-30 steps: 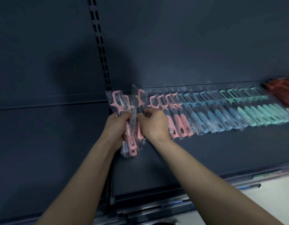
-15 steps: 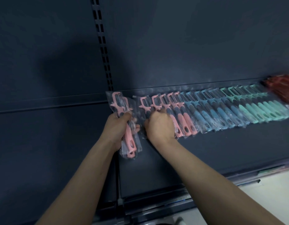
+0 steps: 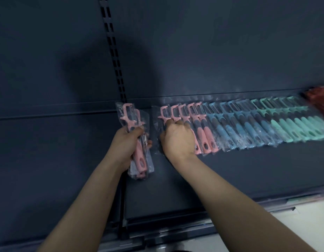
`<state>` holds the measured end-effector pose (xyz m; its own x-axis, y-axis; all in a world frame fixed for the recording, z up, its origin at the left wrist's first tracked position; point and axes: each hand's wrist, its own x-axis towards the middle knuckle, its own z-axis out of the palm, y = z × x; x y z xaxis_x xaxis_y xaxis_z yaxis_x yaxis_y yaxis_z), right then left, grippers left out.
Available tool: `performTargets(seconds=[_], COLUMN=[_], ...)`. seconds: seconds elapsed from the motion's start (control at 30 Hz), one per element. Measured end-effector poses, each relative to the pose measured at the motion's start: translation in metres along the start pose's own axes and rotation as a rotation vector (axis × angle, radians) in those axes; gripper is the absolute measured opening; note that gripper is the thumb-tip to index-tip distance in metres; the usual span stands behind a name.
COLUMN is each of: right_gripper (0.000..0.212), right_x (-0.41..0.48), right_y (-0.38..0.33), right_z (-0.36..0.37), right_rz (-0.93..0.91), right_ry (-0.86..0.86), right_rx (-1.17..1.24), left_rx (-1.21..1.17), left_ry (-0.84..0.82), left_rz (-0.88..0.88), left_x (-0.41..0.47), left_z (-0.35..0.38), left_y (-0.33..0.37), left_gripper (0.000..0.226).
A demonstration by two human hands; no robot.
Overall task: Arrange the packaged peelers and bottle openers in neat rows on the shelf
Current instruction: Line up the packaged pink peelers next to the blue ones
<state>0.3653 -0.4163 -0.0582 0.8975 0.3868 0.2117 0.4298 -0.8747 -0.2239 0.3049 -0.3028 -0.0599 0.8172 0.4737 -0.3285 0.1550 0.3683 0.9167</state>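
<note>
left hand [image 3: 125, 144] grips peeler bundle [image 3: 139, 157] | right hand [image 3: 177, 139] pinches end peeler [image 3: 165, 114], shelf's [image 3: 230, 171] back-left corner | likely light, slippery: grip around the middle

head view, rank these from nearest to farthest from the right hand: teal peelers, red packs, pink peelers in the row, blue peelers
1. pink peelers in the row, touched by the right hand, at the row's left end
2. blue peelers, mid-row to the right
3. teal peelers, further right
4. red packs, far right end, blurred
The left hand grips a separate pink bundle.
</note>
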Motion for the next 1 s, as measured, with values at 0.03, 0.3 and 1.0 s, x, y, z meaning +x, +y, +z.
performTargets(seconds=[0.03, 0.3, 1.0], right_gripper=[0.027, 0.021, 0.024], right_x=[0.001, 0.001, 0.008], right_y=[0.002, 0.004, -0.047], right_z=[0.0, -0.017, -0.022], right_rz=[0.001, -0.173, 0.076], right_ry=[-0.001, -0.066, -0.21], right_rx=[0.011, 0.516, 0.582], left_rx=[-0.001, -0.136, 0.019], left_ry=[0.011, 0.028, -0.068], left_rz=[0.004, -0.043, -0.026], left_x=[-0.001, -0.003, 0.016], left_z=[0.001, 0.019, -0.013], left_y=[0.0, 0.003, 0.033], left_gripper=[0.006, 0.021, 0.033])
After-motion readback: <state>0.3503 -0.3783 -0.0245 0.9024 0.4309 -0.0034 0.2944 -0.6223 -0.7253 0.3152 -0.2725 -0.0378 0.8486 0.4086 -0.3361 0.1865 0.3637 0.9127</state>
